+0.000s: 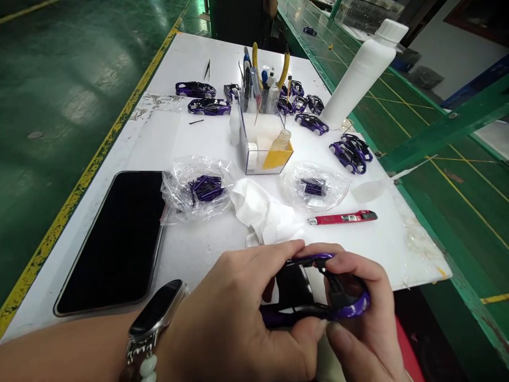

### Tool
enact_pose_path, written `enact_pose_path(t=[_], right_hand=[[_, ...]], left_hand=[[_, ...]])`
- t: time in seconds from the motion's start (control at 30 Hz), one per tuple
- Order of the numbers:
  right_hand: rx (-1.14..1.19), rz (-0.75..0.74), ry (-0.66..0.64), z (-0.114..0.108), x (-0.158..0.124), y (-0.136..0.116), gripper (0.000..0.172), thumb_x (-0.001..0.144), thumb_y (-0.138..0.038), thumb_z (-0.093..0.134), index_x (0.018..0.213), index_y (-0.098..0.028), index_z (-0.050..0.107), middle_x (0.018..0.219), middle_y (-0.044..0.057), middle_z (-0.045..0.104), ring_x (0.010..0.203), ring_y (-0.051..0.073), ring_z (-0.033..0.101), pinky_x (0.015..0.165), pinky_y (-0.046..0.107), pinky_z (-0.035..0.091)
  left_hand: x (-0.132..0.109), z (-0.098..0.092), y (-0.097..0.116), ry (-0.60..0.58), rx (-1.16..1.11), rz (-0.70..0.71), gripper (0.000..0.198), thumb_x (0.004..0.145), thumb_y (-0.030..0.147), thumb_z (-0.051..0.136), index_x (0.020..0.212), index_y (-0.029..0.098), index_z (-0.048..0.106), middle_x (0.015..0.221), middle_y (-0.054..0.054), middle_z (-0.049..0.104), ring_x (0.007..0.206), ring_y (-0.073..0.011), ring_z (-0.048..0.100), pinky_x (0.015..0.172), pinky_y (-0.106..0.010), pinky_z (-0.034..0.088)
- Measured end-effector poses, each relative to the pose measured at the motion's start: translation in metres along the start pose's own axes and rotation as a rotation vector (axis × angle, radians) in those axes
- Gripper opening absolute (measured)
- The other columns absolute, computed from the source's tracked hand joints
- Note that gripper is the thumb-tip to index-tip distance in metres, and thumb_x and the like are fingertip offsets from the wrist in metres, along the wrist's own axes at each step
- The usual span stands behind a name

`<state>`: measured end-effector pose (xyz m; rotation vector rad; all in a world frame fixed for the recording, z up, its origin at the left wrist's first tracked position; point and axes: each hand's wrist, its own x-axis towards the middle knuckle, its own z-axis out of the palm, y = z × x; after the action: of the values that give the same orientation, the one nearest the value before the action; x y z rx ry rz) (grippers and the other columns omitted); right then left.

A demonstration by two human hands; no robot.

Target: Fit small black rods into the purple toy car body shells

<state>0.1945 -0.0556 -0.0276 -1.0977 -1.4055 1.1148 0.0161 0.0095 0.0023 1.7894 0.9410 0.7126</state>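
Note:
My left hand (242,302), with a band watch (155,310) on its wrist, grips a purple-and-black toy car body (296,286) low in the view, above the white table (191,135). My right hand (358,313) holds the car body's other end, with its fingers curled over the purple edge. The shell's underside faces up, and both hands partly hide it. A white crumpled tissue (264,209) lies just beyond my hands, and a red utility knife (342,217) lies beyond them to the right.
A black smartphone (111,244) lies left of my hands. Two plastic bags (198,188) (314,187) hold purple parts. A clear box (266,143) holds pliers, tweezers and bottles. Several purple toy cars (209,106) surround it. A tall white bottle (361,74) stands near the green-edged right side.

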Motion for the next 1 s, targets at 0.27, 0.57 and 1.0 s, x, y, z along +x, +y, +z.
enact_pose_path(t=[0.27,0.57,1.0], right_hand=[[0.026,0.022,0.111,0.013,0.0,-0.006,0.024,0.097,-0.034,0.054,0.12,-0.033,0.047,0.124,0.006,0.055,0.105,0.023,0.065,0.077,0.031,0.063],[0.088,-0.086,0.228,0.029,0.012,-0.001,0.017,0.092,-0.031,0.056,0.107,-0.029,0.048,0.105,0.006,0.054,0.083,0.022,0.063,0.056,0.031,0.054],[-0.055,-0.11,0.06,0.009,0.005,0.01,0.027,0.098,-0.027,0.05,0.123,-0.032,0.043,0.118,0.006,0.045,0.099,0.019,0.055,0.083,0.032,0.057]], left_hand=[[0.0,0.002,-0.002,-0.032,-0.047,-0.034,0.035,0.071,0.022,0.07,0.106,0.023,0.07,0.1,0.001,0.077,0.086,-0.0185,0.072,0.068,-0.018,0.056],[0.003,-0.002,-0.001,-0.136,-0.205,-0.036,0.046,0.077,0.016,0.067,0.121,0.03,0.066,0.089,0.011,0.071,0.07,-0.0074,0.066,0.064,-0.011,0.053],[0.005,0.002,-0.004,-0.2,-0.432,-0.268,0.015,0.081,0.027,0.066,0.095,0.023,0.069,0.075,0.005,0.063,0.067,-0.0117,0.058,0.056,-0.016,0.048]])
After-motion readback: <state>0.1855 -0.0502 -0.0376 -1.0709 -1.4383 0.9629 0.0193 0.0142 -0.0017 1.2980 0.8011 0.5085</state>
